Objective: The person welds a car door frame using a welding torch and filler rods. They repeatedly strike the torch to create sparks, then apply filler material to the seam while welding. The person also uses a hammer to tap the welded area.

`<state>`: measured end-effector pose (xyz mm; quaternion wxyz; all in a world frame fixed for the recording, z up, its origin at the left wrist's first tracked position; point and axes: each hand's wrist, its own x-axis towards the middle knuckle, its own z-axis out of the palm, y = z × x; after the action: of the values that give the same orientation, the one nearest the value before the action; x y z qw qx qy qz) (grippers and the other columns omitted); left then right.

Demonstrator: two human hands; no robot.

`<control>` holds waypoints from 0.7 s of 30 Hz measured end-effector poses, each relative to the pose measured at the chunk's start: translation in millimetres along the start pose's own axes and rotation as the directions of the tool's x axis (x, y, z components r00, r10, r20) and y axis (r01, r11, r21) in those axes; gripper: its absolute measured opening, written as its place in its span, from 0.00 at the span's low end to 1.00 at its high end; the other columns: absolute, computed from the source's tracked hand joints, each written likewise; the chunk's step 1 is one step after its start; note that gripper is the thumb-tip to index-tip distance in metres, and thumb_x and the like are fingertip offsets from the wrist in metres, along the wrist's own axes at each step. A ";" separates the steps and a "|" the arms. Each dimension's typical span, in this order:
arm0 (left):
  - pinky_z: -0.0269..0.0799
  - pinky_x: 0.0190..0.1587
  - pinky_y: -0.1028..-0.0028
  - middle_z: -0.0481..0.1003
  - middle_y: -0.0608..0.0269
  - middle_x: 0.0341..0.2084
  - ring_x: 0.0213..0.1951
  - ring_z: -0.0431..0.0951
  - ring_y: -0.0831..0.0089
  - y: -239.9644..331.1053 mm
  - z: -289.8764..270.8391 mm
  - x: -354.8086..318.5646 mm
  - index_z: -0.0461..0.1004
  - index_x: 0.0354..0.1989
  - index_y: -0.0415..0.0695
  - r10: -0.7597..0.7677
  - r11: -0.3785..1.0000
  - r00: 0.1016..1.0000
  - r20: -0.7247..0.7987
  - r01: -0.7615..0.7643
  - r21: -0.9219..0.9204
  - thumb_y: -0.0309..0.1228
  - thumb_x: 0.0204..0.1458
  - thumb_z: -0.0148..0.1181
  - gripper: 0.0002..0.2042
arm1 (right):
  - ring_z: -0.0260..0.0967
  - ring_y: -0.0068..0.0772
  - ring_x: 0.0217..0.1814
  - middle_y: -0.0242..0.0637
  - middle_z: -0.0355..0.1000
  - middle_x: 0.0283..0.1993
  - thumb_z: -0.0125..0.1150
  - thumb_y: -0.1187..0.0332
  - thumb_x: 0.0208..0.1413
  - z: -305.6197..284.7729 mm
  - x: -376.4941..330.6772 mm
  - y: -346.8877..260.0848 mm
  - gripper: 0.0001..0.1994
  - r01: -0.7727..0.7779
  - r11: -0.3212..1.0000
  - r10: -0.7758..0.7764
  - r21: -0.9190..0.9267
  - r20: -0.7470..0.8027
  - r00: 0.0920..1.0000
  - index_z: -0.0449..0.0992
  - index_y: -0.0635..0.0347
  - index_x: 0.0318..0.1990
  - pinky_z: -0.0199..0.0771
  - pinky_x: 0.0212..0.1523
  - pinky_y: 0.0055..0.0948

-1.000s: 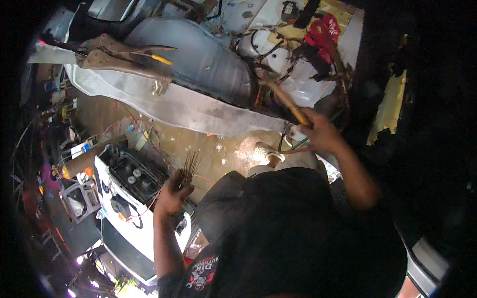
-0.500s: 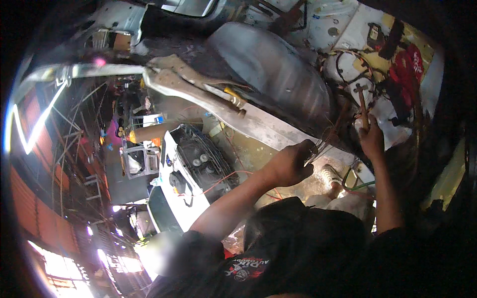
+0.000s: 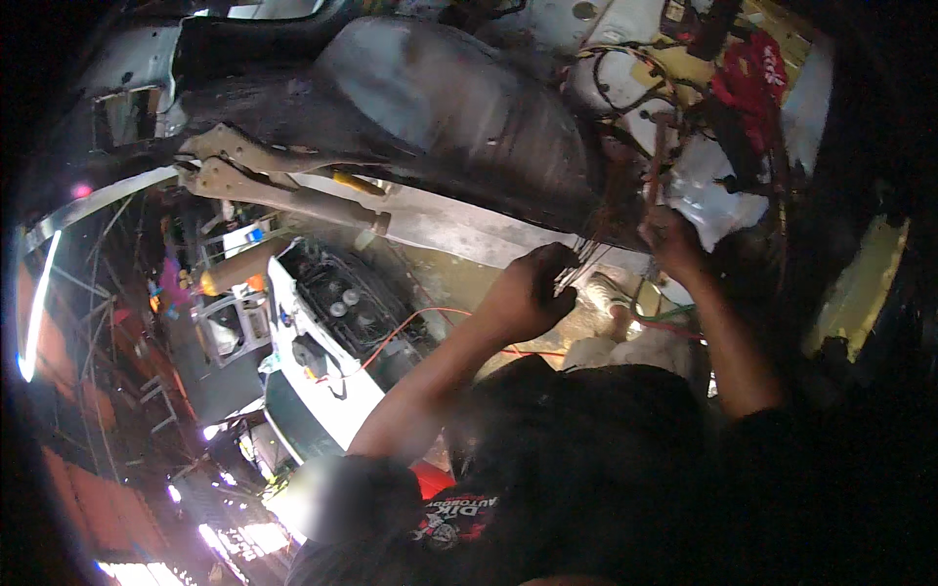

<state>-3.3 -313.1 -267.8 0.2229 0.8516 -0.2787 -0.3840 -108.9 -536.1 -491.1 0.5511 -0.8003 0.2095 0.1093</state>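
My left hand [image 3: 535,293] is closed around a bundle of thin metal wires or rods [image 3: 588,252] whose ends stick up past the fingers. To its right, my right hand [image 3: 674,239] grips a hammer [image 3: 658,166] by the handle, head upward. The two hands are apart, close to the lower edge of a vehicle body. Above them bulges a grey, worn wheel arch [image 3: 469,98]. Blur and shadow hide whether the wires touch the rusty metal behind them.
A pale sill [image 3: 449,227] runs along the body, with a clamp-like metal arm [image 3: 283,195] at its left. Wiring and a red cloth [image 3: 747,93] lie at upper right. Below left stands a white car part [image 3: 313,352]; a red hose [image 3: 391,337] crosses it.
The whole view has shifted, moving the surroundings left and up. My right hand has drawn slightly nearer my left, and the hammer is closer to the wheel arch. Both grips stay the same.
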 end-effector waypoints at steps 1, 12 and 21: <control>0.76 0.52 0.64 0.80 0.44 0.45 0.48 0.82 0.56 -2.1 -0.8 -6.8 0.72 0.54 0.33 -0.009 0.999 1.000 0.010 0.009 -0.033 0.29 0.54 0.68 0.21 | 0.77 0.52 0.49 0.48 0.79 0.48 0.66 0.60 0.63 4.5 3.9 -12.9 0.15 -0.070 0.997 0.071 -0.014 0.086 0.994 0.76 0.61 0.51 0.77 0.53 0.45; 0.76 0.49 0.61 0.79 0.44 0.44 0.45 0.81 0.51 -32.6 -47.2 -118.3 0.75 0.53 0.34 -0.121 0.986 0.992 0.040 0.125 -0.113 0.29 0.52 0.66 0.20 | 0.79 0.49 0.37 0.47 0.81 0.40 0.69 0.58 0.60 75.8 82.7 17.4 0.16 -0.244 0.964 0.247 0.103 -0.014 0.969 0.79 0.60 0.47 0.78 0.41 0.43; 0.78 0.54 0.62 0.81 0.41 0.48 0.53 0.83 0.58 -109.1 -27.9 -301.0 0.76 0.54 0.33 -0.584 0.802 0.780 -0.225 0.513 -0.306 0.31 0.50 0.67 0.23 | 0.79 0.59 0.46 0.49 0.81 0.47 0.66 0.50 0.55 -118.9 51.3 88.3 0.22 -0.484 0.688 -0.036 -0.540 -0.692 0.721 0.82 0.57 0.49 0.78 0.47 0.52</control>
<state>-113.9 -32.8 -156.2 0.2373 0.9134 0.0672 -0.3238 -110.2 -684.4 -541.9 0.0828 -0.8956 0.4356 -0.0362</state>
